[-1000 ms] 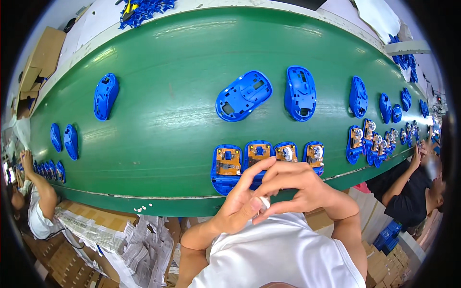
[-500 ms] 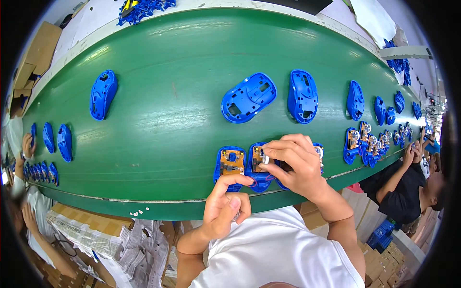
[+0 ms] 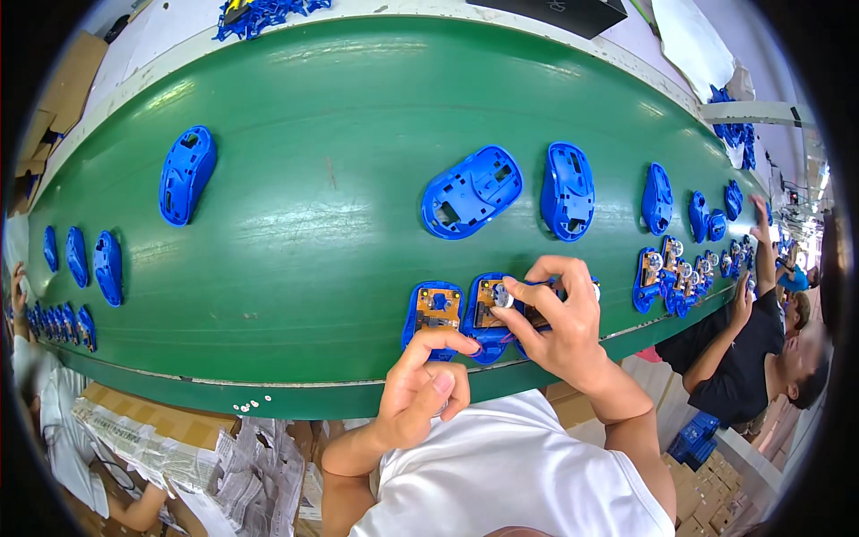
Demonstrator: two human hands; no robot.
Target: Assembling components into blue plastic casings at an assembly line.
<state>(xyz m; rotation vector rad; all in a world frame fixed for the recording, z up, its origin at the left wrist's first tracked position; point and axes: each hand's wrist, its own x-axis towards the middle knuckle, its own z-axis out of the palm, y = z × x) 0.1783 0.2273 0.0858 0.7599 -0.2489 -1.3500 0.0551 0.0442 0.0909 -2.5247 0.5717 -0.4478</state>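
Note:
Between the thumb and forefinger of my right hand [image 3: 565,318] is a small pale scroll wheel [image 3: 503,297]. It is at the orange circuit board [image 3: 484,313] in an open blue mouse base [image 3: 488,344]; whether it is seated cannot be seen. My left hand [image 3: 422,387] is closed, its bent forefinger at the lower left of that base. A bit of something pale shows under its curled fingers, too hidden to name. On the left stands another base with a board [image 3: 438,305]. A third base, partly behind my right hand, carries a clear wheel.
Blue mouse shells [image 3: 472,191] lie across the green belt [image 3: 295,242]. Several bases with boards and clear wheels [image 3: 684,271] cluster at right, near a co-worker in black [image 3: 739,358]. More boarded bases [image 3: 67,324] stand far left. Cardboard boxes [image 3: 148,430] are below the belt.
My right hand has lowered the scroll wheel onto the board and turned its round face more into view. My left hand barely moves. At right, a person's arm now reaches over the belt.

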